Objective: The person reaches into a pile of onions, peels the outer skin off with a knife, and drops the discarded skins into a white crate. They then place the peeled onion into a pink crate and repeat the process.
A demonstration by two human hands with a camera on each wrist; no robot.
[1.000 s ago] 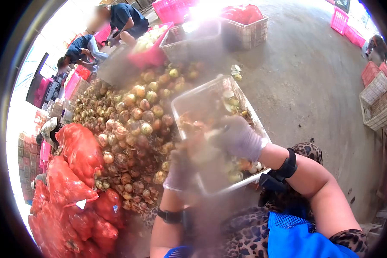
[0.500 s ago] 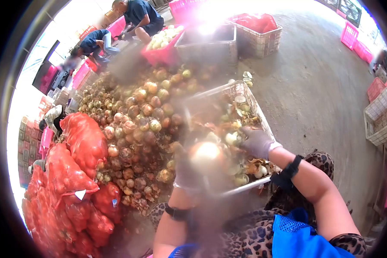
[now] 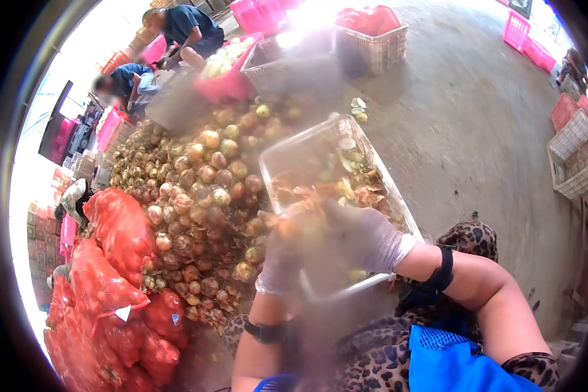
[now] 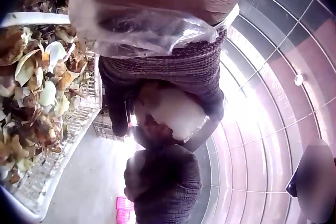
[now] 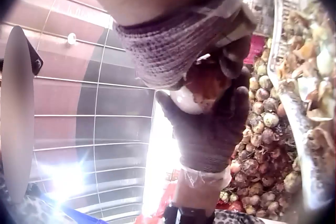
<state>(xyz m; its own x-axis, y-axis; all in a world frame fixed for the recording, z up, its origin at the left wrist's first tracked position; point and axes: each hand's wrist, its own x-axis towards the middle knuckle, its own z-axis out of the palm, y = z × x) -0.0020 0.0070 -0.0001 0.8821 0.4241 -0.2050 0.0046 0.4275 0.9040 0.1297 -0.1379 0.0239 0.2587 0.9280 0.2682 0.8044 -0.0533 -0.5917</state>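
Observation:
A partly peeled onion, white with brown skin still on part of it, sits between both gloved hands. My left hand cups it from below in the right wrist view, fingers curled round its side. My right hand is against the onion from the other side, its fingers curled at the loose brown skin. In the head view a haze blurs both hands and the onion. Under and beyond them stands a white plastic crate holding onion skins and cut pieces.
A big heap of unpeeled onions spreads to the left of the crate. Red mesh sacks are piled at the near left. Further back stand a pink crate of peeled onions and a pale crate with a red bag. Two people work there.
Half a second ago my right hand was over the skins in the crate, apart from the left. It has come back left to the onion. The head view has also shifted.

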